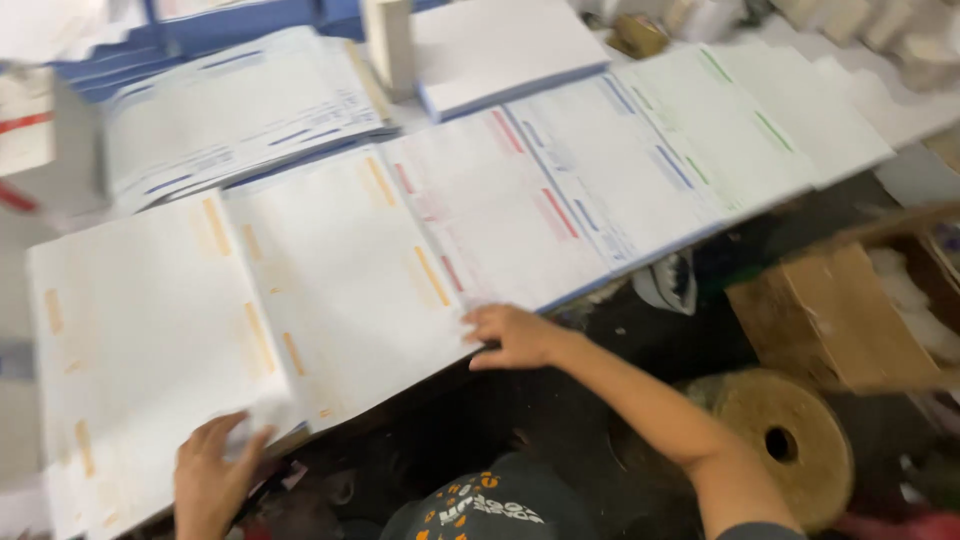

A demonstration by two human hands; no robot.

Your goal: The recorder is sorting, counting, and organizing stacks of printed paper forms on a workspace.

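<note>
at the left, the left hand (pixel 208 480) pinches the near corner of the orange-marked paper stack (pixel 140 340), its grip clenched on the sheets at the bench (pixel 40 215) edge. just right, the right hand (pixel 512 335) lies flat with its grip released, fingertips on the near edge of the second orange-marked stack (pixel 350 280). beyond sit red-marked sheets (pixel 490 200), blue-marked sheets (pixel 610 160), green-marked sheets (pixel 730 120), then a cardboard box (pixel 830 310).

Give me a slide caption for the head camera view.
Both hands, left hand and right hand, on overlapping printed sheets.
</note>
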